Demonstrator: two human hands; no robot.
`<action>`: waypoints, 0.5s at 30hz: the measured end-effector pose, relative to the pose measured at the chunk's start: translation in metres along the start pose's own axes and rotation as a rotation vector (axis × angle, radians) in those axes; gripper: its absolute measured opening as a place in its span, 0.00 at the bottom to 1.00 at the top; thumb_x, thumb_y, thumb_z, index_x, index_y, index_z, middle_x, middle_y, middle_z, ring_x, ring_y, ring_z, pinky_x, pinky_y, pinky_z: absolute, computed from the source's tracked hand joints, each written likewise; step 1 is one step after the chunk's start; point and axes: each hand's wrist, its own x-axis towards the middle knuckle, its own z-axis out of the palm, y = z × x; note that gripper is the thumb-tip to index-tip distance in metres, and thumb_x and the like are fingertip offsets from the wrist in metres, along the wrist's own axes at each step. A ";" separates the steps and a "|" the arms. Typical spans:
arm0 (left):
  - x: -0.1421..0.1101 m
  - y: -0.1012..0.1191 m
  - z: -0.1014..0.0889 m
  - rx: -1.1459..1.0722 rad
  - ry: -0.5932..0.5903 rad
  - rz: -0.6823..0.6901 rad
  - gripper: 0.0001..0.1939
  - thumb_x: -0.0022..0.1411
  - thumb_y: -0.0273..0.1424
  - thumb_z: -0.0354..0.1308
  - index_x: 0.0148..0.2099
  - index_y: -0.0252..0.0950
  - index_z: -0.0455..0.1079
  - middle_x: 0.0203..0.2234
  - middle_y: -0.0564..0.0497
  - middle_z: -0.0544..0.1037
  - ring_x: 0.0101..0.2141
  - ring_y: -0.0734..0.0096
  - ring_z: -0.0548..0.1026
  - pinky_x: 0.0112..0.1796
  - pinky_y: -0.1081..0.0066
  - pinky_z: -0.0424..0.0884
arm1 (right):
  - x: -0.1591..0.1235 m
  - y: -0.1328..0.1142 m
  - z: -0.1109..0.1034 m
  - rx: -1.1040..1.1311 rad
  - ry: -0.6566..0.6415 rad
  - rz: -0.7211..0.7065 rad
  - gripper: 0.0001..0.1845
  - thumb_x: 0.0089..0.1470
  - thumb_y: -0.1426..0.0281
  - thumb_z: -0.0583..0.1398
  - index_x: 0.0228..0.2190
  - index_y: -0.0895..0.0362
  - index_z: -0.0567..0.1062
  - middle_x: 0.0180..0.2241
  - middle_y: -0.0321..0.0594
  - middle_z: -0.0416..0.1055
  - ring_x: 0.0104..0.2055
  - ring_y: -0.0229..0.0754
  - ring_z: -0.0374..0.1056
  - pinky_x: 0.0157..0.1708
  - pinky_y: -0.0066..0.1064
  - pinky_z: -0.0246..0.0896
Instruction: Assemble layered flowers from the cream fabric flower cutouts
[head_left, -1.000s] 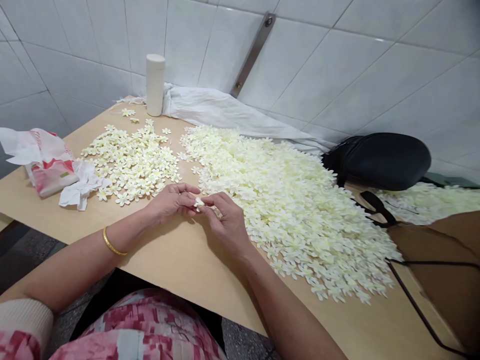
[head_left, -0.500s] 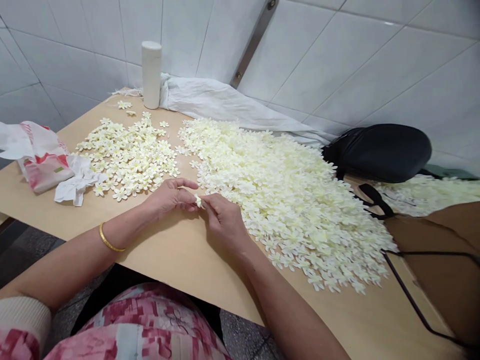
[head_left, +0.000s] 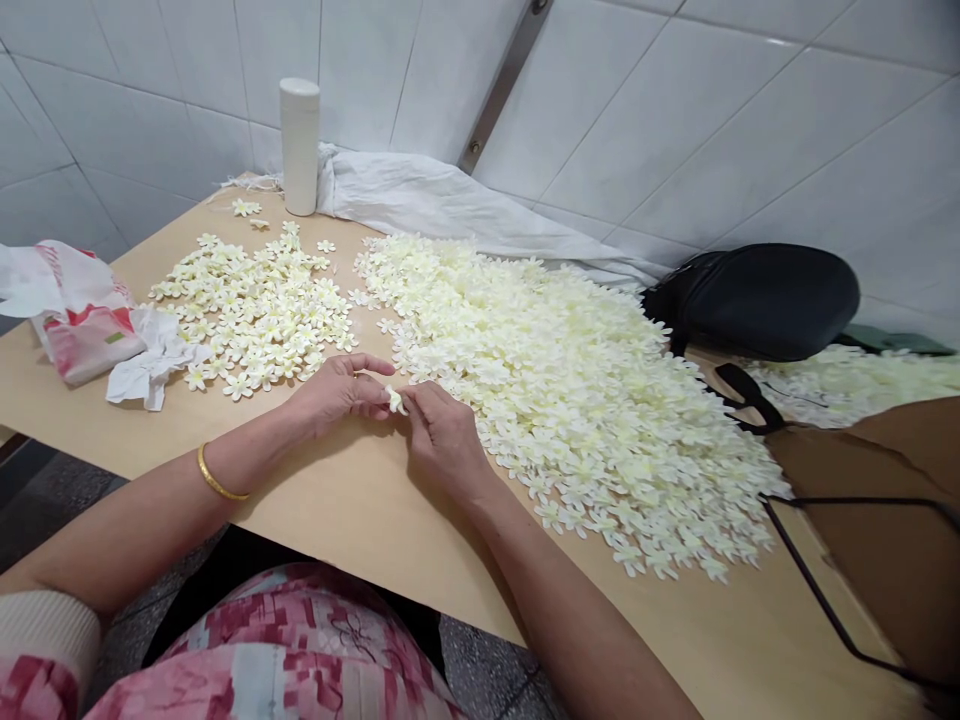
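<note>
A small pale artificial flower (head_left: 395, 401) is pinched between my two hands, just above the table's front half. My left hand (head_left: 343, 392) has its fingertips closed on the flower's left side. From the right, my right hand (head_left: 442, 425) grips the flower's other side between thumb and forefinger. Beyond my left hand lies a smaller pile of cream flowers (head_left: 262, 310) with yellow centres. A much larger pile of white flowers (head_left: 570, 380) spreads out beyond and to the right of my right hand.
A white bottle (head_left: 300, 147) stands at the back corner beside a white cloth (head_left: 420, 190) along the wall. At left lie a red-and-white bag (head_left: 94, 340) and crumpled paper (head_left: 154, 360). To the right are a black bag (head_left: 772, 300) and a brown bag (head_left: 885, 470) with dark straps.
The flower between my fingers has turned slightly, and more of its petals show. My hands stay in almost the same place; the whole view has shifted a little.
</note>
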 end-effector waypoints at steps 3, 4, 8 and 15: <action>0.001 0.002 -0.001 0.004 -0.002 0.012 0.16 0.44 0.17 0.61 0.38 0.29 0.67 0.18 0.50 0.75 0.18 0.75 0.71 0.26 0.73 0.67 | 0.001 -0.001 -0.002 0.074 -0.005 -0.001 0.10 0.57 0.74 0.50 0.32 0.56 0.71 0.29 0.40 0.71 0.32 0.39 0.66 0.33 0.30 0.61; 0.001 0.002 -0.002 0.006 -0.008 0.012 0.15 0.45 0.17 0.61 0.38 0.29 0.67 0.18 0.50 0.75 0.18 0.76 0.71 0.26 0.73 0.68 | 0.001 -0.001 -0.003 0.072 -0.003 0.001 0.10 0.57 0.74 0.51 0.32 0.56 0.71 0.29 0.40 0.71 0.31 0.39 0.66 0.33 0.30 0.61; 0.002 0.000 -0.002 0.005 -0.027 -0.004 0.15 0.46 0.18 0.60 0.39 0.29 0.67 0.18 0.50 0.75 0.18 0.76 0.72 0.26 0.73 0.68 | -0.001 0.000 -0.001 -0.003 0.003 0.017 0.10 0.56 0.75 0.50 0.29 0.56 0.71 0.26 0.40 0.69 0.28 0.39 0.65 0.30 0.29 0.59; 0.004 -0.006 -0.002 -0.037 -0.048 0.009 0.19 0.40 0.14 0.61 0.39 0.30 0.68 0.19 0.55 0.73 0.20 0.77 0.72 0.29 0.71 0.69 | 0.000 -0.002 0.000 -0.098 0.001 0.007 0.11 0.54 0.77 0.49 0.26 0.56 0.69 0.25 0.40 0.66 0.27 0.40 0.62 0.28 0.29 0.56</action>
